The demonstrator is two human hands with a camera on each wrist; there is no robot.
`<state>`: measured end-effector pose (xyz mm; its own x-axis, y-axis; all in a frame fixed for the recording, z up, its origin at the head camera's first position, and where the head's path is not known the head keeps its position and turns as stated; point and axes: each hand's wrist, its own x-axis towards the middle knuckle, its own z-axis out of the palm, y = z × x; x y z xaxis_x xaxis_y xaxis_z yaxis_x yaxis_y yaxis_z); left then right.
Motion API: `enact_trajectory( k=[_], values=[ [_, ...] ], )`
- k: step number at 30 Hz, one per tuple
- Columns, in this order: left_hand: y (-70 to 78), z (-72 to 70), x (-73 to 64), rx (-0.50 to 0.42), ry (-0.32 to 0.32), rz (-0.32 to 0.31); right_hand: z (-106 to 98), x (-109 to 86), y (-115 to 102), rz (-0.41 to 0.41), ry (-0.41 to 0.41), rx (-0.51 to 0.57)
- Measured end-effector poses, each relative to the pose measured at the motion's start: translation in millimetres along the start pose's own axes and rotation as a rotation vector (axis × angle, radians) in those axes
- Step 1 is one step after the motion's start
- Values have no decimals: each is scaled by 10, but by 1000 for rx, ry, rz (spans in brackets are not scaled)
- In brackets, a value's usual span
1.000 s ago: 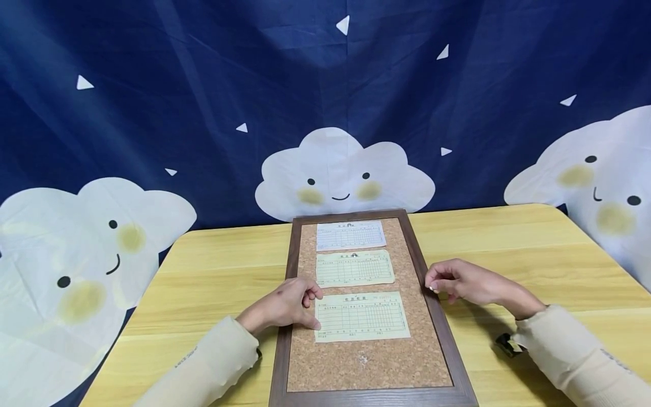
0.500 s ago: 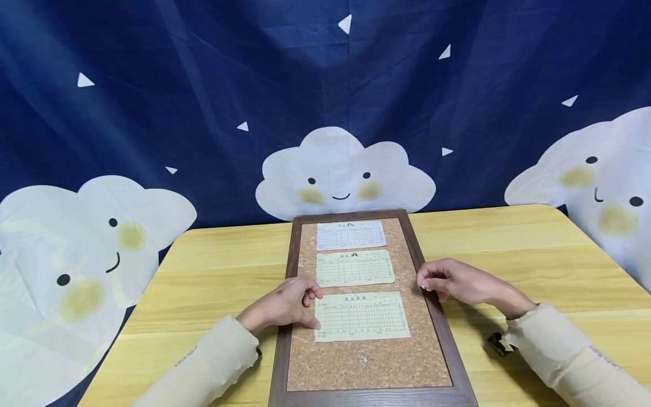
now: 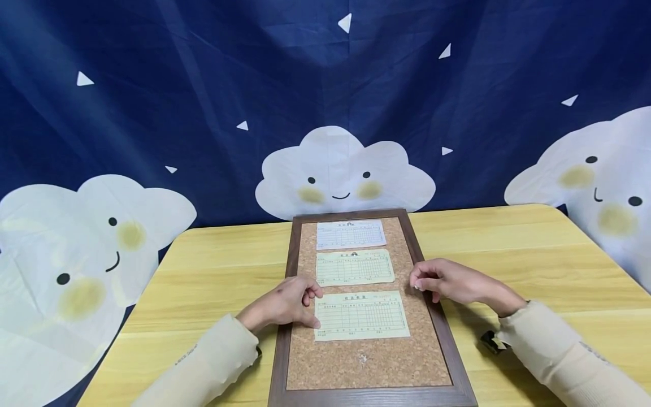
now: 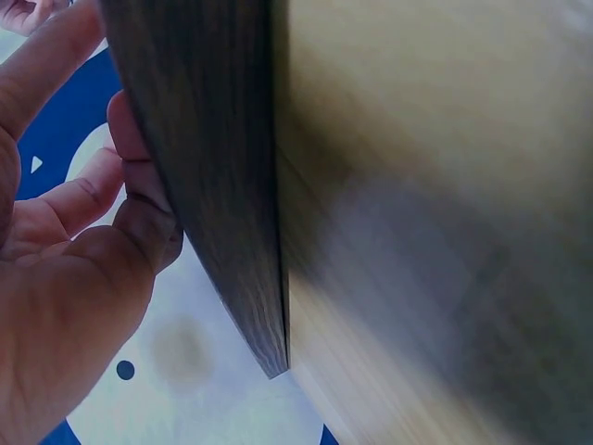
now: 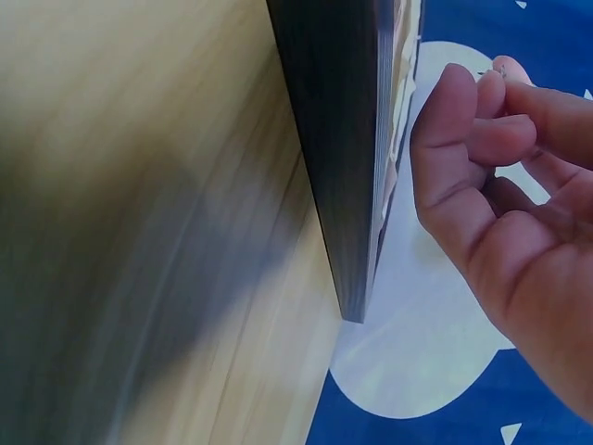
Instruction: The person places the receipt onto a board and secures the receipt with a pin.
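A framed cork board (image 3: 366,367) lies on the table, bearing three printed receipt slips in a column. My left hand (image 3: 285,302) reaches over the board's left side, with thumb and forefinger spread on the left edge of the lowest, pale green receipt slip (image 3: 361,316). Over the right frame edge, my right hand (image 3: 452,280) pinches a tiny shiny thing, apparently a thumbtack (image 5: 501,70), between thumb and forefinger. The middle slip (image 3: 356,268) and the whitish top slip (image 3: 351,236) each have a small dark tack mark at their upper edge.
The board's dark wooden frame (image 3: 460,367) rises above the yellow wood table (image 3: 218,254). Behind the table hangs a navy curtain (image 3: 305,68) with white clouds. A small whitish mark (image 3: 363,358) shows on the cork below the lowest slip.
My right hand has moved left, from beside the frame to over its right edge, still pinching the tiny thing. My left hand and the slips stay in place.
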<state>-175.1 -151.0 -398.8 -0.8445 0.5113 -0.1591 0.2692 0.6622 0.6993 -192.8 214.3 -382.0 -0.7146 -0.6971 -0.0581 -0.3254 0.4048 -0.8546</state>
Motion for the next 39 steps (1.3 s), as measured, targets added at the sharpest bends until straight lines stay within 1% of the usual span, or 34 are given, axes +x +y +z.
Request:
enact_trajectory(
  k=[11, 21, 33, 39],
  values=[
    [13, -18, 7, 2, 2, 8, 20, 81, -57, 6, -16, 20],
    [8, -11, 10, 5, -7, -5, 33, 160, -80, 4, -38, 41],
    [17, -9, -7, 0, -8, 8, 52, 243, -124, 48, -71, 87],
    [14, -2, -18, -11, -5, 17, 65, 293, -126, 53, -90, 117]
  ],
)
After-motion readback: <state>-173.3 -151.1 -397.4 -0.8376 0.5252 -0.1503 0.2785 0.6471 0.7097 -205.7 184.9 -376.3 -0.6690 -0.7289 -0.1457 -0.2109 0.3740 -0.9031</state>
